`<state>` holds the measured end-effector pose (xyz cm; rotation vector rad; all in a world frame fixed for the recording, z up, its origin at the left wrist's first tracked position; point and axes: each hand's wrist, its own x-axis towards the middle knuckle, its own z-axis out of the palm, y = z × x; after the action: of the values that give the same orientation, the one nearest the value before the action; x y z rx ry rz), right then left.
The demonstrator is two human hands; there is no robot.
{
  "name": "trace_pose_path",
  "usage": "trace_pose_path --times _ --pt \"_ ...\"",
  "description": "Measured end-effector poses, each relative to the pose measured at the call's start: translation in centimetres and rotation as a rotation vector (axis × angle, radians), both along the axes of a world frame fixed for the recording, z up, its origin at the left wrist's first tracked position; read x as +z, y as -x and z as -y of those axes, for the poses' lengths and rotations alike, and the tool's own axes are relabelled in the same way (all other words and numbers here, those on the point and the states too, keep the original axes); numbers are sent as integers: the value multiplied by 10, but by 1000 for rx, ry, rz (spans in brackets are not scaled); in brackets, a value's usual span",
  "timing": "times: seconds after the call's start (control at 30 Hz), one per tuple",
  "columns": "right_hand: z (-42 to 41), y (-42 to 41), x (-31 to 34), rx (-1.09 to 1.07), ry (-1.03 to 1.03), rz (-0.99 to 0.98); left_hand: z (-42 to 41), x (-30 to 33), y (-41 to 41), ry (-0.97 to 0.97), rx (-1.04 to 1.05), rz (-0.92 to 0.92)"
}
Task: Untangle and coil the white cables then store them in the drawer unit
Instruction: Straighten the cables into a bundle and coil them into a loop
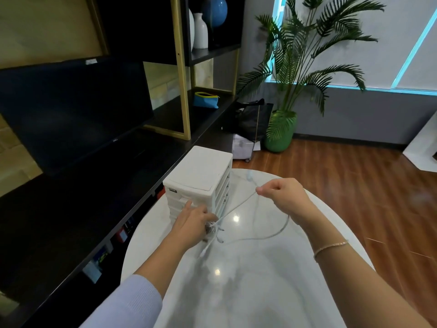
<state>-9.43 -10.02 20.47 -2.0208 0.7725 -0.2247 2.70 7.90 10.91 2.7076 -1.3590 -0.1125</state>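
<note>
A white drawer unit (201, 176) stands on the far left part of the round white table (248, 280). Just in front of it, my left hand (192, 224) grips a knotted bunch of white cables (214, 229), whose ends trail down toward me on the table. My right hand (282, 194) is raised to the right and pinches one white cable strand (236, 204) pulled taut from the bunch. Another loop of cable (276, 233) sags from the bunch and curves across the table below my right hand.
A dark shelving unit with a monitor (71, 110) runs along the left, close to the table. A potted palm (281, 131), a black bag (250, 119) and wooden floor lie beyond the table's far edge.
</note>
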Motion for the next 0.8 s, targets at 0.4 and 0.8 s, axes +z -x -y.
trace_pose_path --times 0.4,0.8 --pt "36 -13 -4 16 417 -133 -23 17 4 402 23 -430" --pt "-12 -25 -63 207 173 -196 2 81 43 867 -89 -704"
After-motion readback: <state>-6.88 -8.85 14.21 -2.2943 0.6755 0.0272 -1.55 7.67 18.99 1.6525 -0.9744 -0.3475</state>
